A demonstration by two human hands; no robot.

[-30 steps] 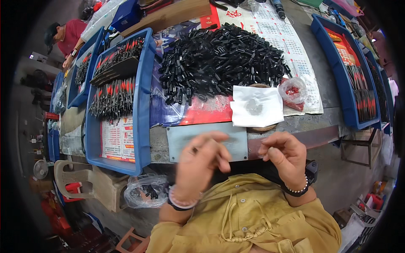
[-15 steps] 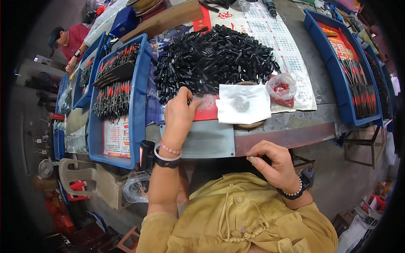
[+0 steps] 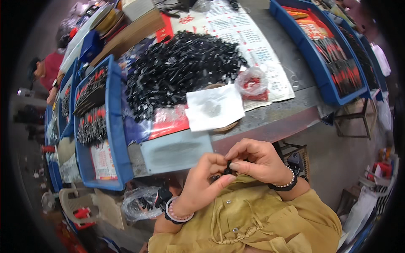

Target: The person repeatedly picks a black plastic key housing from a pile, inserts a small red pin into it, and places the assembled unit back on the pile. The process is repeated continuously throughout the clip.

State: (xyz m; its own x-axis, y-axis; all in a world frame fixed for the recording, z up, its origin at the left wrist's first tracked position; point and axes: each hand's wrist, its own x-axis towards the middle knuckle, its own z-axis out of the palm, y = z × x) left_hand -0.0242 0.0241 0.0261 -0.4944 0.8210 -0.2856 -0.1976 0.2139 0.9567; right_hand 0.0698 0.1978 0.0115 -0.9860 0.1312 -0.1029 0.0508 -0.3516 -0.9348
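Note:
In front of my body both hands have come together around small black parts. My left hand (image 3: 200, 183) is closed, with dark pieces showing between its thumb and fingers. My right hand (image 3: 256, 159) pinches one small black part (image 3: 228, 169), which lies between the fingertips of both hands. Its exact shape is mostly hidden by my fingers. Beyond my hands, a large heap of shiny black pieces (image 3: 181, 69) covers the table. Closer to me, a white paper sheet (image 3: 215, 110) with a grey smudge rests over a round tan object. Left of it is a pale grey plate (image 3: 168, 155) at the table edge.
A clear plastic bag with red bits (image 3: 252, 81) sits right of the paper. Blue trays (image 3: 120, 156) on the left and a blue tray (image 3: 314, 63) on the right hold black-and-red parts. A beige chair (image 3: 86, 206) stands lower left. Another person (image 3: 51, 71) is at far left.
My left hand has left the edge of the heap and come back toward my body, meeting my right hand. Black pieces now show between the fingers. The whole view has shifted and tilted.

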